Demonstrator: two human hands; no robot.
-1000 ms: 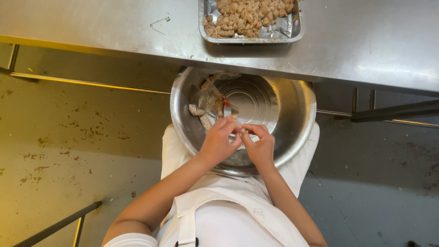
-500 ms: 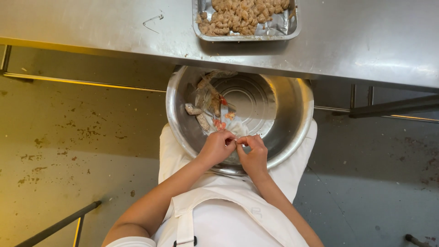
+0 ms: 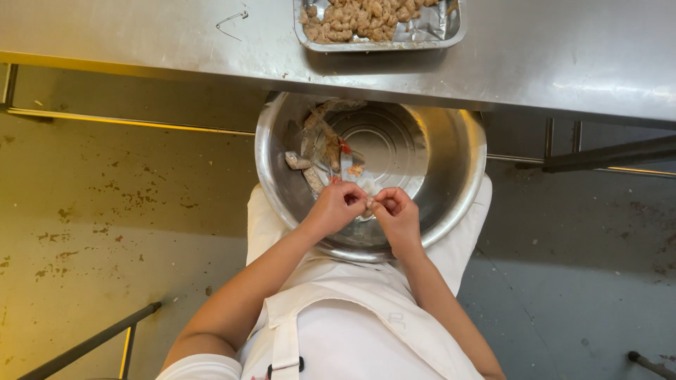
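Pinching a small pale shrimp (image 3: 368, 205) between them, the left hand (image 3: 340, 206) and right hand (image 3: 396, 213) meet fingertip to fingertip, both closed on the piece; most of it is hidden by the fingers. The hands work over the near side of a large steel bowl (image 3: 461, 176), which rests on the person's lap against a white apron (image 3: 352, 324). Inside the bowl, on its far left wall, lie several unpeeled shrimp (image 3: 320, 144). Beyond the bowl, a stainless table (image 3: 176, 35) carries a foil tray (image 3: 422, 32) filled with peeled pieces (image 3: 359, 14). A stained floor (image 3: 105, 211) lies to the left.
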